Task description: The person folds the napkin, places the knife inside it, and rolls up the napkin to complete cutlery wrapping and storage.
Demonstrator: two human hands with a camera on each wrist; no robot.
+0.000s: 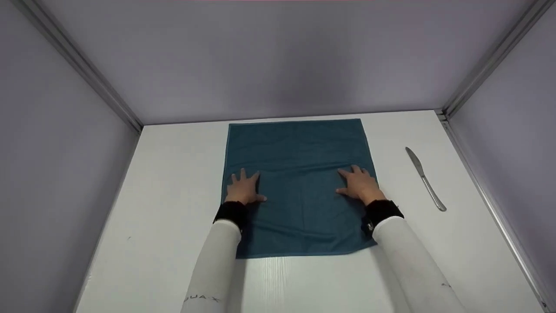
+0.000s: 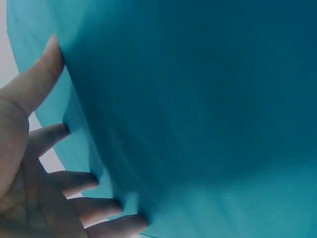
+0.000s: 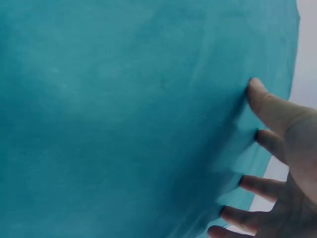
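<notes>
A teal cloth (image 1: 299, 182) lies spread flat on the white table (image 1: 173, 182). My left hand (image 1: 244, 188) rests palm down near its left edge, fingers straight and spread. My right hand (image 1: 359, 184) lies palm down near its right edge in the same way. In the left wrist view the left hand (image 2: 44, 163) presses its fingertips into the teal cloth (image 2: 198, 109). The right wrist view shows the right hand (image 3: 277, 163) with spread fingers on the cloth (image 3: 124, 119). Neither hand grips anything.
A metal table knife (image 1: 425, 179) lies on the table to the right of the cloth, blade pointing away. Grey walls (image 1: 61, 152) with metal rails enclose the table on the left, back and right.
</notes>
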